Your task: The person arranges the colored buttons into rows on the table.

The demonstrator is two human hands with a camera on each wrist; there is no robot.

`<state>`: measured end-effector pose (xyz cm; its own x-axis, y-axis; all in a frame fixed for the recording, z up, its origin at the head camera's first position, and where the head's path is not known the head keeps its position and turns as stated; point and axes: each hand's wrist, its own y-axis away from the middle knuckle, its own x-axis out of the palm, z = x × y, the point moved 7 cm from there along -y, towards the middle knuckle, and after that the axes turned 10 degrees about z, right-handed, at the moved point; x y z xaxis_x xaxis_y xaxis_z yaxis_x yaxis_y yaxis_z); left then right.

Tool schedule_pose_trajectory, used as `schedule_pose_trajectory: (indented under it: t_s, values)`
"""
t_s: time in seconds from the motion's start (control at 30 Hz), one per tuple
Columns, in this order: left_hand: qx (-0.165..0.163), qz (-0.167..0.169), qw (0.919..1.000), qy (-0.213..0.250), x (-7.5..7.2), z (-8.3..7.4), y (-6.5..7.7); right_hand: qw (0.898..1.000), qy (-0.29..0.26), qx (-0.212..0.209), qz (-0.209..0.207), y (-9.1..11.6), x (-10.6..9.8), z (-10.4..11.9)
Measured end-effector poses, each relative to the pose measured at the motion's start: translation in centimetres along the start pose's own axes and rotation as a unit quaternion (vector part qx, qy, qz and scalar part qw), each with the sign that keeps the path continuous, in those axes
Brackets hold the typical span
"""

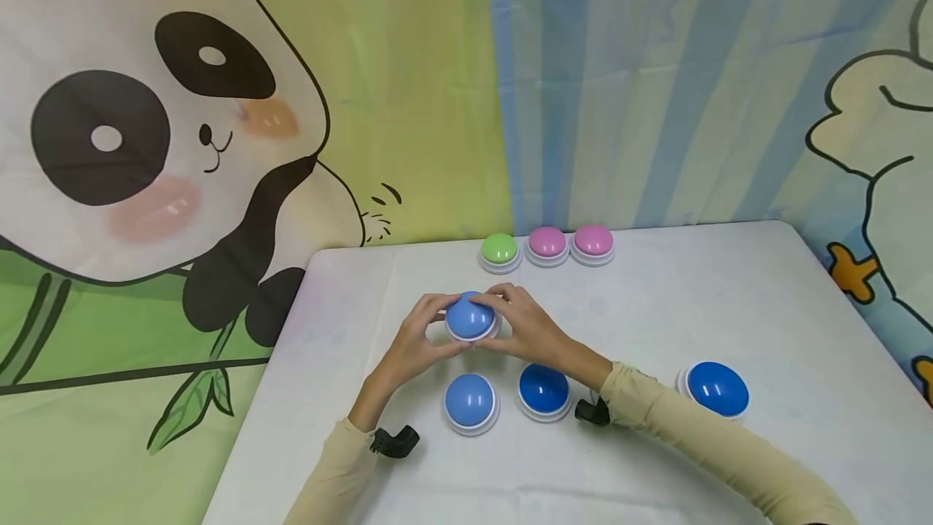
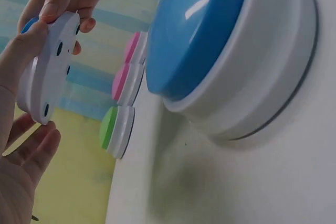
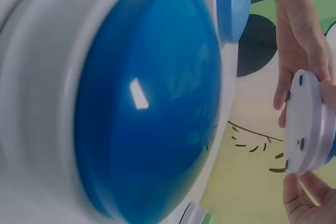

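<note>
hands (image 1: 474,330), glossy domed button (image 1: 470,317)

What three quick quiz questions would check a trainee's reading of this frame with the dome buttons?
1. True or false: the light blue button between both hands is lifted off the table.
2. How many buttons stand in the back row, and in which colours?
3. Which is nearer the right forearm: A, the dark blue button, or B, the green button?

Key: 1 true; the wrist views show its white underside in the air, held by the left hand and right hand. 2 three: one green, two pink. 3 A.
</note>
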<state>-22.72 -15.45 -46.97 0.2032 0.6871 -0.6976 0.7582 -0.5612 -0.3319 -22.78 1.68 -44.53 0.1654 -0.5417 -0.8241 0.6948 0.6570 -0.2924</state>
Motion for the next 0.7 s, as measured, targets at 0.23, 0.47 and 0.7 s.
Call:
schedule_pose_trajectory:
  t_s: [0.23, 0.47, 0.7]
  values:
    - [-0.008, -0.023, 0.9995, 0.020, -0.6, -1.6, 1.3, 0.999, -0.009, -0.035, -0.034, 0.8, -0.2, 1.5]
    - [0.006, -0.012, 0.9998, -0.015, -1.1, -3.2, 2.5, 0.997, 0.000, -0.054, -0.048, 1.7, -0.5, 3.3]
    - [0.016, 0.022, 0.9983, -0.052, -0.5, -4.6, 4.4, 0.998, 0.021, -0.044, -0.039, 3.3, 0.2, 5.2]
